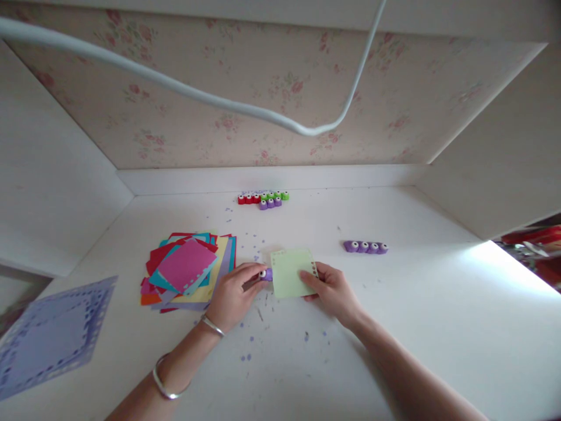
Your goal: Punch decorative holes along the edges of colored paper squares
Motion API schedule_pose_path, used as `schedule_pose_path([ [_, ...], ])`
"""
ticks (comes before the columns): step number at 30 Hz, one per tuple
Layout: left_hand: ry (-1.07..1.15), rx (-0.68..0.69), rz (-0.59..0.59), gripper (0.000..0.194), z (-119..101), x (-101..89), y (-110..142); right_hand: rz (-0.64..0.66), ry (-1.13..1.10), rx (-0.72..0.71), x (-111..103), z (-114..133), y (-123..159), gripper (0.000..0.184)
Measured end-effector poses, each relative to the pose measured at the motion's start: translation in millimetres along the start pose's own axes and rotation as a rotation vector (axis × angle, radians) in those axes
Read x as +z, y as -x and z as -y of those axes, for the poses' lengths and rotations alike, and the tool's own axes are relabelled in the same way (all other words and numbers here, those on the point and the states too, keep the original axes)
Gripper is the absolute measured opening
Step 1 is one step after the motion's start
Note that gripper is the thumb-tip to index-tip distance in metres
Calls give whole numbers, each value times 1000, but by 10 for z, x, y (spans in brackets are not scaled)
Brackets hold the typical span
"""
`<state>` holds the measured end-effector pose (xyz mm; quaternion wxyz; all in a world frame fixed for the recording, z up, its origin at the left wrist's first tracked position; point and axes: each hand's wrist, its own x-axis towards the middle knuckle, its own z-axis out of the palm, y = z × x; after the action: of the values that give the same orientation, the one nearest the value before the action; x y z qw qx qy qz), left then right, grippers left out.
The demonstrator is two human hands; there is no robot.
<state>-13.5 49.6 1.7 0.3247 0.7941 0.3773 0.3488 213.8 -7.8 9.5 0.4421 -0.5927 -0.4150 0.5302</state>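
Note:
My left hand [236, 292] is closed on a small purple craft punch [266, 274] with a white button. The punch meets the left edge of a pale green square of paper [289, 275]. Small holes run along the paper's top and right edges. My right hand [328, 289] pinches the paper at its right side, thumb on top and fingers partly hidden beneath. A pile of coloured paper sheets [186, 266] lies just left of my left hand, with a magenta piece uppermost.
Red, green and purple punches [263, 199] stand in rows near the back wall. Another row of purple punches [366, 247] sits to the right. Purple sheets with punched borders [56, 339] lie at the left edge. Paper bits dot the white table [298, 374]. A white cable [197, 90] hangs across the view.

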Motion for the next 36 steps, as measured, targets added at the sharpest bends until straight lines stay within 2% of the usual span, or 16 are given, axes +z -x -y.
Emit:
schedule_pose_path([
  [11, -122, 52, 13, 24, -21, -1, -12, -41, 141, -20, -22, -62, 22, 27],
  [20, -144, 63, 12, 26, -11, 2, -16, 10, 59, 7, -11, 6, 45, 25],
  [36, -155, 99, 12, 28, 24, 21, 1, 33, 103, 11, 7, -50, 32, 26],
])
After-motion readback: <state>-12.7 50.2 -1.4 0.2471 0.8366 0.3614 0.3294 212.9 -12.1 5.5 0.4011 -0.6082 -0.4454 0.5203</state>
